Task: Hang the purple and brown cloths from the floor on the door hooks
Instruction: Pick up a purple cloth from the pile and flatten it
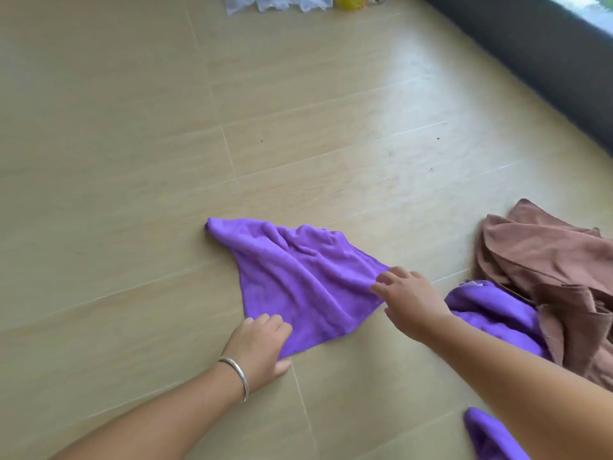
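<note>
Both bare forearms reach in from the bottom edge toward a purple cloth (298, 277) lying on the floor, and each hand has hold of it. Curled fingers of the left hand (262, 343), which has a thin silver bangle (237, 376) at its wrist, grip the cloth's near corner, with the thumb down against the floor (132, 161). At the cloth's right corner the right hand (411, 303) pinches the edge between bent fingertips. This cloth is a soft, plush, fleecy fabric, pulled into a rough triangle with long wrinkles running toward a small bunched tip at its far left end. Just right of the right arm lies a second purple cloth (497, 320), crumpled, and touching it on the far side a brown cloth (547, 260) of the same matte, soft look, heaped in loose folds that run out of the picture at the right edge. Another bit of purple fabric (487, 433) shows at the bottom edge under the right forearm. Pale wood-look planks with thin light seams and a slight sheen make up the floor, which lies wide and bare to the left and beyond the cloth. Along the upper right runs a dark grey ledge (530, 54). At the top edge sit a crumpled white plastic bag (275, 3) and a yellow container (351, 1); no writing on either can be read.
</note>
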